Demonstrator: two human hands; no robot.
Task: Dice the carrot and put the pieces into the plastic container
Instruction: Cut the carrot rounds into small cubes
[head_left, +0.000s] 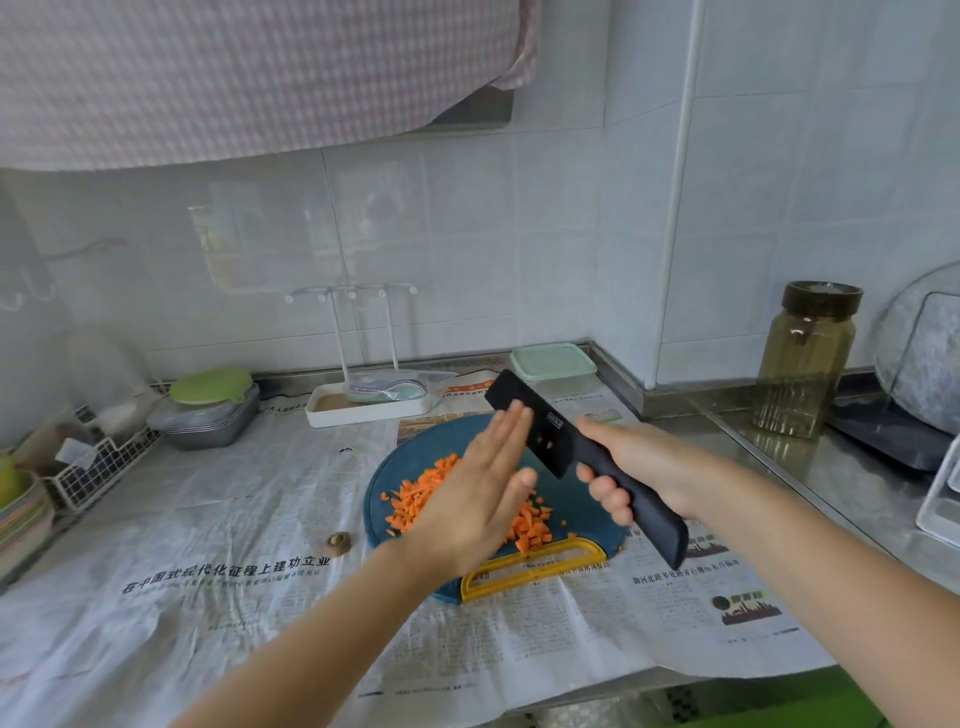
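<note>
A tiled kitchen corner, with newspaper (260, 519) spread over the steel worktop. On it lies a round blue cutting board (571, 499) carrying a loose heap of diced carrot (421, 493).

The right hand (639, 462) is wrapped around the handle of a black cleaver (582, 457), which is lifted off the board with its blade tilted up and away. The left hand (478, 499) is flat with straight fingers (511, 421) laid against the side of the blade. It holds nothing.

This looks like clearing clinging bits off the blade once the cutting is done. To do it well, the palm should stay flat on the blade's face and stroke from the spine outwards, never along the edge. The cleaver should stay over the board so anything wiped off joins the heap.

The dice lie directly under the left hand and partly hidden by it, just left of and below the right hand. The plastic container (553, 366) sits beyond the board against the back wall, past the blade tip. Its pale green lid is on, so it needs opening before any transfer.
</note>
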